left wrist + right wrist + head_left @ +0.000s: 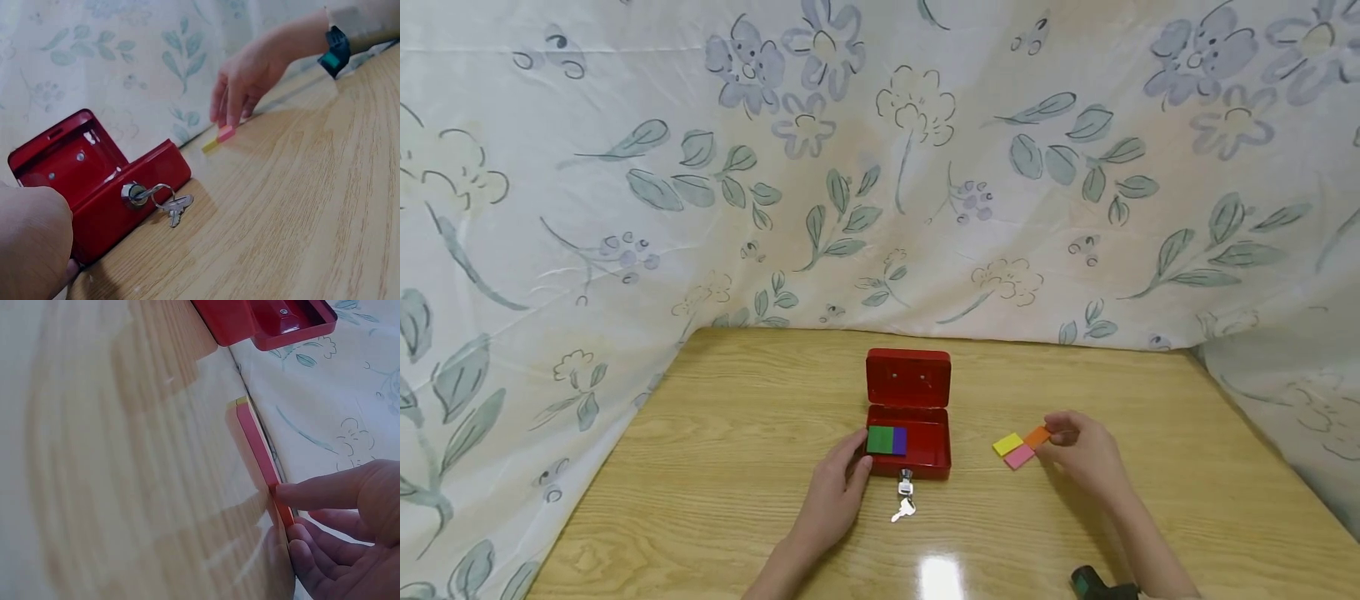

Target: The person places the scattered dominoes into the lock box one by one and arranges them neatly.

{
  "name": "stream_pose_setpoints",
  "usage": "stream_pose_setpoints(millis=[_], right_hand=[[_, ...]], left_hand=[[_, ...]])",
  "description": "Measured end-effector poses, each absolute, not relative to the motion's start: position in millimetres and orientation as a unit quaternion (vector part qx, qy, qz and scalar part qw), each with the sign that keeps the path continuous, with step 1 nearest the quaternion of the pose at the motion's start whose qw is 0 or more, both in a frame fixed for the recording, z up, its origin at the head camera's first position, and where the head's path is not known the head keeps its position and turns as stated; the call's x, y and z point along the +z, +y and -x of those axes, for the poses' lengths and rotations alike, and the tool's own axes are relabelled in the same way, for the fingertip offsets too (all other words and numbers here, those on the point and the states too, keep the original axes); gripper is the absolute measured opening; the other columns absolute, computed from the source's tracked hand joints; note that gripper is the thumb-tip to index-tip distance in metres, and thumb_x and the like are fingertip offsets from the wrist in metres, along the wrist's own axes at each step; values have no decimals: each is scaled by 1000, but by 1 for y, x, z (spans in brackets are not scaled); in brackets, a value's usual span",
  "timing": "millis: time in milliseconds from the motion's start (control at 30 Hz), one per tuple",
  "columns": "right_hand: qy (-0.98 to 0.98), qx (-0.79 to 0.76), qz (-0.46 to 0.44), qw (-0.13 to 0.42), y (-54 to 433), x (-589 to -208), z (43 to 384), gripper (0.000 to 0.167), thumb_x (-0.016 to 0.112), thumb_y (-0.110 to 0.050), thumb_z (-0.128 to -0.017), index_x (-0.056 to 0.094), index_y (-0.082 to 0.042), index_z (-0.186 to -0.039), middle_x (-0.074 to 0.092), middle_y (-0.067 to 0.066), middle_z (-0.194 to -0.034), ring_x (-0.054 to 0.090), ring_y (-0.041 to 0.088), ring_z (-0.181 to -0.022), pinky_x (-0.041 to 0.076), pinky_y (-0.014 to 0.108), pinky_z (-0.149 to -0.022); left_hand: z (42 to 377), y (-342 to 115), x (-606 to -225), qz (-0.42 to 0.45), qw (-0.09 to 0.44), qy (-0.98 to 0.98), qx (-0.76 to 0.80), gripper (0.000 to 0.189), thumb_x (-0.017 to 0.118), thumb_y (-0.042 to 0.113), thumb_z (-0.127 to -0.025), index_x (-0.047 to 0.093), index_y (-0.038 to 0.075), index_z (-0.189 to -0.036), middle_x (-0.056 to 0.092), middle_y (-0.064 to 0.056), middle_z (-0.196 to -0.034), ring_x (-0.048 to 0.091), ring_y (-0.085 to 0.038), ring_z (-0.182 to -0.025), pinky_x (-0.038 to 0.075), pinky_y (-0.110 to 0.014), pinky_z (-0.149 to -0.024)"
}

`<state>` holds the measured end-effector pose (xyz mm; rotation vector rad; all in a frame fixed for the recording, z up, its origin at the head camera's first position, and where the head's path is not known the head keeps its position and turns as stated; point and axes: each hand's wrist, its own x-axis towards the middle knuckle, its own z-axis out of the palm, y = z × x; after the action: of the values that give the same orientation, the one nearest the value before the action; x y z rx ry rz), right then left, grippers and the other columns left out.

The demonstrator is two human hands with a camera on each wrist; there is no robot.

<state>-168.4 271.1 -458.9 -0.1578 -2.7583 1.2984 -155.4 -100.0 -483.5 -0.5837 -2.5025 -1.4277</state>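
A small red metal cash box [936, 467] stands on the table with its lid [908, 375] raised. Green [880, 439] and purple [899, 441] sticky-note pads lie inside, toward the left. My left hand [833, 492] grips the box's left side, thumb near the front corner. A key [177, 205] hangs by a ring from another key in the front lock [133, 195]. To the right of the box, yellow [1008, 444], pink [1019, 456] and orange [1037, 437] pads lie close together. My right hand [1084, 454] pinches the orange pad between thumb and fingers.
The wood-grain table [737, 400] spreads around the box. A floral cloth [910, 183] hangs along the back and both sides. On the right wrist sits a dark strapped device [336, 53].
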Motion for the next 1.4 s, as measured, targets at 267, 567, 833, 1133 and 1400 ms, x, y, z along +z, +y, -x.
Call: stream_pose_setpoints(millis=[267, 567, 833, 1133, 1400], right_hand=[[-905, 421, 45, 45, 268, -457, 171, 51, 85, -8, -79, 61, 9, -121, 65, 23, -112, 64, 32, -96, 55, 24, -67], [-912, 403, 51, 51, 263, -457, 174, 54, 88, -12, -76, 61, 10, -117, 66, 22, -107, 62, 30, -91, 54, 24, -62], [-906, 418, 60, 40, 262, -455, 172, 52, 87, -10, -77, 62, 8, -118, 65, 21, -108, 62, 30, -93, 54, 24, -63], [-897, 437, 58, 26, 265, -459, 172, 55, 86, -11, -77, 61, 7, -123, 64, 22, -115, 60, 32, -100, 54, 25, -69], [-899, 435, 52, 33, 265, -463, 172, 55, 85, -10, -77, 62, 6, -124, 65, 20, -115, 60, 33, -101, 54, 26, -74]], left_hand=[[155, -100, -483, 200, 104, -848, -479, 43, 57, 10, -103, 49, -6, -143, 54, -19, -142, 48, -30, -133, 41, -43, -110], [156, -100, -484, 202, 111, -847, -479, 43, 58, 9, -102, 50, -6, -142, 54, -19, -141, 49, -30, -133, 42, -43, -109], [156, -100, -484, 202, 114, -845, -481, 43, 58, 8, -102, 51, -5, -142, 55, -18, -140, 49, -29, -133, 42, -44, -110], [156, -101, -484, 207, 115, -845, -479, 42, 59, 6, -101, 51, -6, -141, 56, -18, -140, 50, -29, -133, 43, -44, -109], [157, -101, -484, 212, 117, -842, -481, 42, 59, 7, -101, 51, -6, -140, 56, -19, -139, 50, -29, -132, 44, -44, -108]])
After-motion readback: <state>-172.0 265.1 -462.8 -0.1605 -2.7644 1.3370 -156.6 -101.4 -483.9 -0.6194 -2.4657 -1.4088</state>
